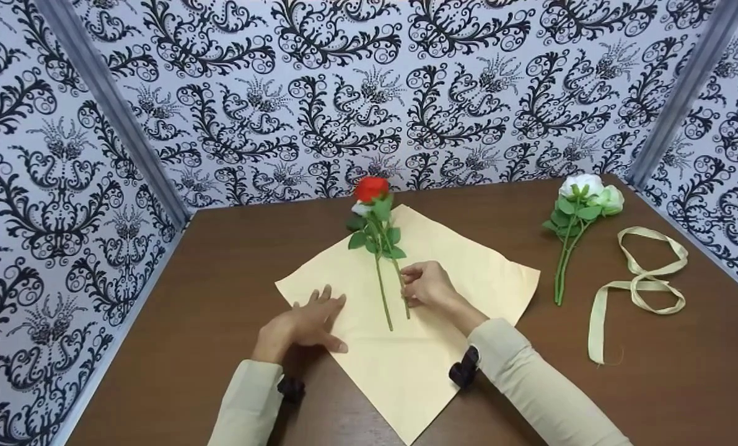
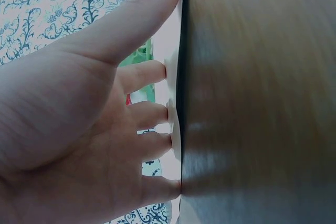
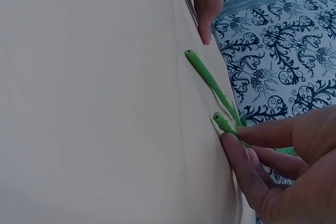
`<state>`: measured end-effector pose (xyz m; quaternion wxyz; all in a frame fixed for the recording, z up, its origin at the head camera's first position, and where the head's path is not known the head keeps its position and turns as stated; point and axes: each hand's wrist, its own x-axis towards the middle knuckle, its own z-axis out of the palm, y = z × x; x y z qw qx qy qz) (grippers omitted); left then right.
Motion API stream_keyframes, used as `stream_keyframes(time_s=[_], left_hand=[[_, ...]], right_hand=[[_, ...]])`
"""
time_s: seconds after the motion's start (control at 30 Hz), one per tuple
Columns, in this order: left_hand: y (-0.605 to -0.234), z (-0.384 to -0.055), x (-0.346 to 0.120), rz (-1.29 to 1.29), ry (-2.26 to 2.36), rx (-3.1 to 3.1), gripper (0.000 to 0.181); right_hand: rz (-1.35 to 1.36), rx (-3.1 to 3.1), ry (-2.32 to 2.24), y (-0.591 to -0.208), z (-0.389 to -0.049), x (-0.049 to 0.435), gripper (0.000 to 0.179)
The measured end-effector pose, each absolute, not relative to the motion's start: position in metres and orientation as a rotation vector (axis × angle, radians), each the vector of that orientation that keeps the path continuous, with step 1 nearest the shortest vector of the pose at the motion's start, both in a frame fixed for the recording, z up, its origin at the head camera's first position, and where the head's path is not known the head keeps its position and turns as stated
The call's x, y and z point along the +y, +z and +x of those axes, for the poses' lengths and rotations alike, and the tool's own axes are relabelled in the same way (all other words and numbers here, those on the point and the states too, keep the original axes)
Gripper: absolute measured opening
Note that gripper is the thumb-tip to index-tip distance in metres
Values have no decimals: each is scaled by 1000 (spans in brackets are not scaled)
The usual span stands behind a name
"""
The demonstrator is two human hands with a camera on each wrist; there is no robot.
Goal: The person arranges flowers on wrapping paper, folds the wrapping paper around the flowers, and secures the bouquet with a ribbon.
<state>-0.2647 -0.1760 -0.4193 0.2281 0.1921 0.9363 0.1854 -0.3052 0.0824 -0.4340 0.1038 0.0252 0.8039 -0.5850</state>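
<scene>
A cream sheet of wrapping paper (image 1: 399, 371) lies cornerwise on the brown table. On it rest two artificial roses, a red rose (image 1: 372, 188) and a white rose (image 1: 361, 209) partly hidden beside it, their green stems pointing toward me. My right hand (image 1: 429, 285) pinches the right-hand stem (image 3: 224, 123) between thumb and fingers near its cut end. The other stem (image 3: 205, 72) lies alongside, untouched. My left hand (image 1: 310, 319) is spread over the paper's left edge, its fingertips (image 2: 157, 114) pressing on the sheet.
Two more artificial roses, a white rose (image 1: 580, 186) and a pale green rose (image 1: 609, 200), lie at the back right of the table (image 1: 220, 266). A loosely looped cream ribbon (image 1: 650, 285) is near them. Patterned walls (image 1: 344, 93) enclose the back and sides.
</scene>
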Motion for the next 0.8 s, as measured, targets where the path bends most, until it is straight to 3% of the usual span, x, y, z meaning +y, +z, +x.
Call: stream_keyframes(time_s=[0.23,0.8], left_hand=[[-419,-266,-176,540,504,2589,98],[-421,-265,-175,555,498,2590,98]], right_hand=[[63,2377,-1715,-435,-305,83,56],[-17,2483,-1613,-438,-303,76,62]])
